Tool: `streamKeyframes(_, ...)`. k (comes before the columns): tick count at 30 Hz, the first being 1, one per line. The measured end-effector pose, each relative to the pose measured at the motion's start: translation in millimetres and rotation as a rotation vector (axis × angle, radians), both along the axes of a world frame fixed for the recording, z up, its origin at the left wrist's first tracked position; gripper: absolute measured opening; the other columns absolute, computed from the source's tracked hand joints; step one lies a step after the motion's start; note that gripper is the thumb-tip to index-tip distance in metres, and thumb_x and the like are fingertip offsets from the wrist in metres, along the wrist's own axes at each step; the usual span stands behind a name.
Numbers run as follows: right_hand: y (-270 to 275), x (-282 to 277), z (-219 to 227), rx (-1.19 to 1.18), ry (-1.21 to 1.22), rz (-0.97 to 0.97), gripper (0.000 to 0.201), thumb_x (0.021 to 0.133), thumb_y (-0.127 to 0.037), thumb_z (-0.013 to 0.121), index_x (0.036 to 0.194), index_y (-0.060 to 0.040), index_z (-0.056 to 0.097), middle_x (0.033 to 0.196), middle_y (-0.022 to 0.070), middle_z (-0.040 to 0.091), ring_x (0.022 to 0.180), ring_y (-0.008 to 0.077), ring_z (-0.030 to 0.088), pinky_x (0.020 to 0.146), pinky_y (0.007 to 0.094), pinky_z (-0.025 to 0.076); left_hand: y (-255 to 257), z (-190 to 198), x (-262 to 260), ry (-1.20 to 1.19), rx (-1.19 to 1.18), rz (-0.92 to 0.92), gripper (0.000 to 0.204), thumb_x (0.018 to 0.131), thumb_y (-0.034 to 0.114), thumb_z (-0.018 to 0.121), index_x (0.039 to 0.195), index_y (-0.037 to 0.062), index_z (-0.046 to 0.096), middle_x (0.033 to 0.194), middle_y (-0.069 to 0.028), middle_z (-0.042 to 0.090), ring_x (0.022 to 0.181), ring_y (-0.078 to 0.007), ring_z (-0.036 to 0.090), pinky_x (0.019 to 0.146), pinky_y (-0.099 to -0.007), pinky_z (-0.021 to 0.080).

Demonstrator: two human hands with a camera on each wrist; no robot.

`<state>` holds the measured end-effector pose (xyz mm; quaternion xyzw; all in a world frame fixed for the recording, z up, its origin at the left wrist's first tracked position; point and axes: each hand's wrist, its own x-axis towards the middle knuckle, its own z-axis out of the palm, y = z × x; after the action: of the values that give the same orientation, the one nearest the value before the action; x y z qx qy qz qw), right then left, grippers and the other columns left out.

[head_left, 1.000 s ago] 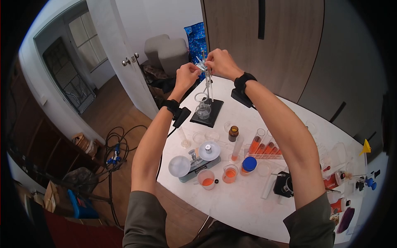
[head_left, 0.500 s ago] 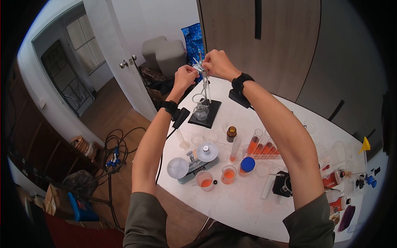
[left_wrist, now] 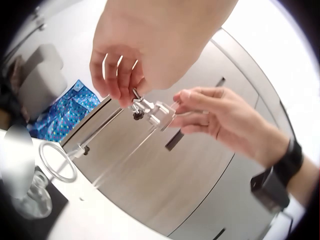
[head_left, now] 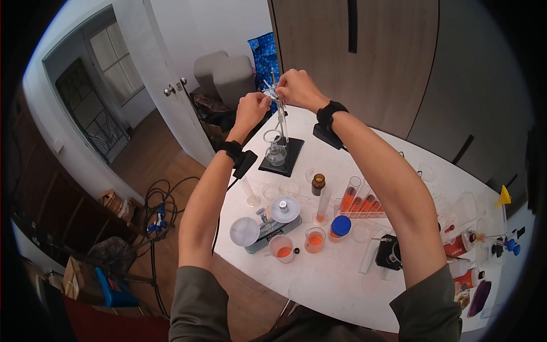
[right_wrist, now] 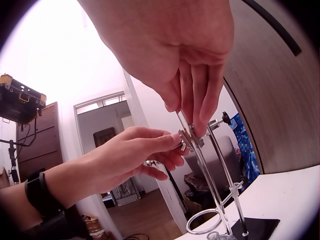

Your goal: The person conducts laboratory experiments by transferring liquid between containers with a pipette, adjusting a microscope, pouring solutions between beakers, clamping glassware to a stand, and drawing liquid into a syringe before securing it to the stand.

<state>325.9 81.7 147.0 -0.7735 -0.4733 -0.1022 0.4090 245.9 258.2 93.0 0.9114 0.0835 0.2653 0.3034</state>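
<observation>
Near the top of a metal stand, a small metal clamp (left_wrist: 150,111) is fixed to the upright rod (left_wrist: 102,127). My left hand (head_left: 250,111) pinches a small part at the clamp's side with thumb and fingers. From the other side, my right hand (head_left: 299,90) pinches the upper end of a thin glass tube (right_wrist: 209,175) at the clamp's jaws. The tube hangs down beside the rod. Lower on the stand sits a metal ring (right_wrist: 188,224), and a glass flask (head_left: 276,157) stands beneath it on the black base (head_left: 292,154).
Nearer on the white table are a two-pan balance (head_left: 268,235), beakers of orange liquid (head_left: 314,240), a blue-capped jar (head_left: 341,226), a brown bottle (head_left: 318,183) and a rack of test tubes (head_left: 359,199). A microscope-like black object (head_left: 388,252) lies by my right arm.
The head view has shifted slightly, so the table and stand appear a little further left. Both hands stay at the clamp and tube, with only small finger movement.
</observation>
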Motion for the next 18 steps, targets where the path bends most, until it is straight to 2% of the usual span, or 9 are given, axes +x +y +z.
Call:
streamKeyframes(1, 0, -1, 0, 0.000, -0.001, 0.001, 0.016, 0.084, -0.013, 0.075, 0.086, 0.0026, 0.076, 0.075, 0.0203, 0.073, 0.075, 0.0320, 0.075, 0.077, 0.0408, 0.058, -2, 2, -3, -0.001, 0.000, 0.001, 0.026, 0.096, 0.029, 0.064, 0.102, 0.0047, 0.071, 0.092, -0.0110, 0.071, 0.087, -0.0269, 0.069, 0.079, -0.0393, 0.057)
streamKeyframes(3, -1, -3, 1, -0.013, 0.006, -0.025, 0.015, 0.084, -0.013, 0.075, 0.086, 0.0024, 0.076, 0.078, 0.0215, 0.073, 0.078, 0.0338, 0.075, 0.078, 0.0419, 0.058, -6, 7, -9, 0.157, -0.632, -0.087, 0.031, 0.100, 0.033, 0.059, 0.106, 0.0046, 0.071, 0.091, -0.0061, 0.070, 0.085, -0.0199, 0.067, 0.080, -0.0355, 0.057)
streamKeyframes(4, 0, -2, 0, -0.012, 0.004, -0.025, 0.015, 0.084, -0.013, 0.075, 0.086, 0.0024, 0.076, 0.078, 0.0215, 0.073, 0.078, 0.0338, 0.075, 0.078, 0.0419, 0.058, -1, 5, -8, 0.217, -0.749, -0.122, 0.036, 0.103, 0.038, 0.056, 0.102, 0.0054, 0.070, 0.089, -0.0018, 0.067, 0.081, -0.0148, 0.063, 0.074, -0.0334, 0.056)
streamKeyframes(5, 1, -1, -2, -0.007, -0.021, -0.029, 0.015, 0.083, -0.013, 0.075, 0.086, 0.0021, 0.076, 0.080, 0.0222, 0.074, 0.079, 0.0350, 0.075, 0.079, 0.0424, 0.058, 4, 2, -6, 0.216, -0.748, -0.123, 0.036, 0.103, 0.038, 0.056, 0.102, 0.0054, 0.070, 0.089, -0.0018, 0.067, 0.081, -0.0148, 0.063, 0.074, -0.0334, 0.056)
streamKeyframes(7, 2, 0, -2, 0.001, -0.049, -0.035, 0.015, 0.083, -0.013, 0.075, 0.086, 0.0017, 0.076, 0.082, 0.0229, 0.074, 0.081, 0.0362, 0.074, 0.079, 0.0430, 0.058, 11, -2, -2, 0.347, -1.097, -0.288, 0.039, 0.102, 0.044, 0.057, 0.095, 0.0071, 0.067, 0.082, -0.0007, 0.064, 0.074, -0.0135, 0.061, 0.065, -0.0277, 0.053)
streamKeyframes(11, 3, 1, -2, -0.005, -0.004, -0.036, 0.015, 0.081, -0.014, 0.075, 0.087, 0.0007, 0.076, 0.084, 0.0239, 0.074, 0.086, 0.0383, 0.074, 0.081, 0.0444, 0.057, 12, -8, 11, 0.332, -1.228, -0.338, 0.041, 0.100, 0.048, 0.058, 0.087, 0.0096, 0.061, 0.073, 0.0007, 0.060, 0.067, -0.0119, 0.058, 0.059, -0.0231, 0.048)
streamKeyframes(13, 4, -1, -2, 0.001, 0.033, -0.036, 0.015, 0.081, -0.014, 0.075, 0.087, 0.0004, 0.077, 0.085, 0.0240, 0.074, 0.087, 0.0386, 0.074, 0.082, 0.0448, 0.057, 11, -9, 13, 0.301, -1.441, -0.326, 0.036, 0.100, 0.042, 0.060, 0.082, 0.0098, 0.057, 0.067, 0.0017, 0.054, 0.062, -0.0118, 0.054, 0.057, -0.0221, 0.047)
streamKeyframes(18, 6, -4, -3, -0.001, -0.049, -0.039, 0.015, 0.081, -0.012, 0.076, 0.089, 0.0008, 0.076, 0.086, 0.0250, 0.073, 0.088, 0.0403, 0.073, 0.083, 0.0457, 0.058, 8, -4, 12, 0.294, -1.531, -0.301, 0.029, 0.100, 0.029, 0.059, 0.079, 0.0081, 0.055, 0.067, 0.0023, 0.050, 0.060, -0.0108, 0.051, 0.054, -0.0226, 0.048)
